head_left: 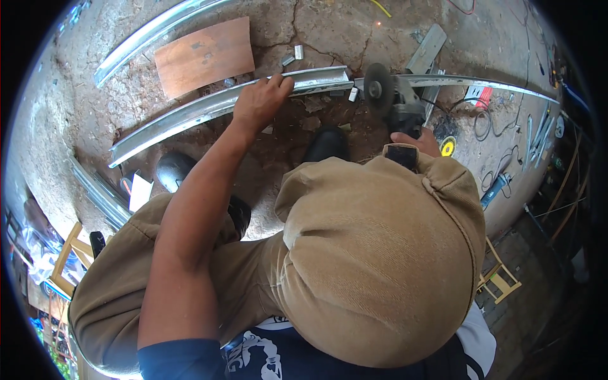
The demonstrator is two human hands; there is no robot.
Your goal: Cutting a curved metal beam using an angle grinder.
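My left hand (261,101) is closed over the upper edge of a long galvanized metal channel (183,121), a little short of its right end. Beyond my knee, my right hand (425,142) grips the body of an angle grinder (402,104); the knee hides part of that hand. The grinder's disc (379,90) stands upright, just right of the channel's end and apart from it. Whether the disc is spinning, I cannot tell. A small metal offcut (353,94) lies on the ground below the channel's end.
A brown board (206,57) and another channel (152,35) lie beyond. A long metal strip (481,82) runs off to the right. Cables (484,123), a yellow disc (448,147) and a blue tool (495,190) are at the right. My boots (327,144) stand close to the channel.
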